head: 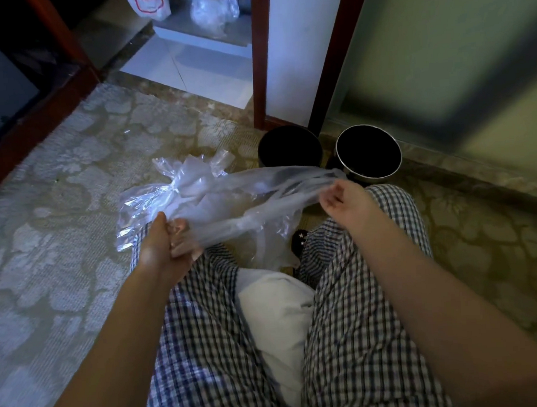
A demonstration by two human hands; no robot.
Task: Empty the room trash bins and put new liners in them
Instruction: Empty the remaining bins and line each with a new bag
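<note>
Stretching left to right, the clear liner (230,202), gripped in the left hand (160,243) and pinched by the right hand (343,199), hangs just short of two unlined bins (366,126), nearest the right.

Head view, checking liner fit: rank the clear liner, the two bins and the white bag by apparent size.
1. The liner, largest, though nearest the camera.
2. The left bin and right bin: alike, no ranking.
3. The white bag, smallest, but farther off and cropped.
</note>
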